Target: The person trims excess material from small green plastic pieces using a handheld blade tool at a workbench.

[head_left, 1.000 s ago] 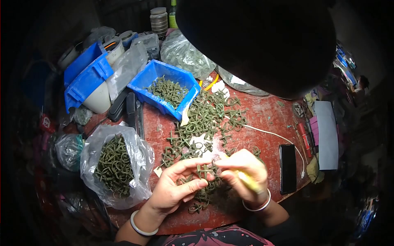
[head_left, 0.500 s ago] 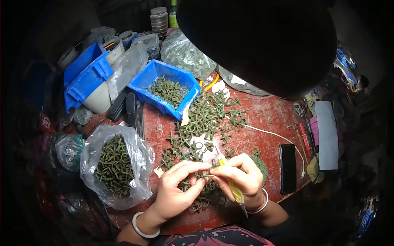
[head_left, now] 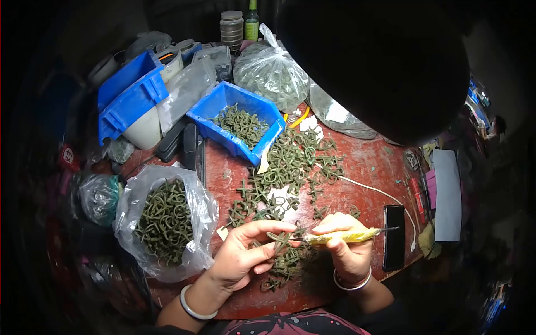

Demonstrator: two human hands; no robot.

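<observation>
My left hand (head_left: 245, 254) pinches a small dark green piece (head_left: 280, 240) between thumb and fingers, above the table. In my right hand (head_left: 349, 248) is a thin tool with a yellow-wrapped handle (head_left: 352, 235); its dark rear end points right, and its other tip meets the piece. Beneath and beyond my hands lies a loose pile of similar green pieces (head_left: 285, 164). A blue bin (head_left: 204, 118) behind the pile holds more of them. To the left, an open plastic bag (head_left: 204, 223) is filled with ring-and-cross shaped green pieces (head_left: 166, 220).
A phone (head_left: 394, 240) and a white cable (head_left: 375, 188) lie on the red table (head_left: 357, 159) at the right, near a paper sheet (head_left: 447, 195). Tied bags (head_left: 271, 78) stand behind. A large dark round object (head_left: 385, 61) blocks the upper right. Another person (head_left: 493, 132) is far right.
The tool has swung from a downward slant to nearly level, its rear end now pointing right. The view has shifted, so the table items appear further right. My left hand still holds a piece.
</observation>
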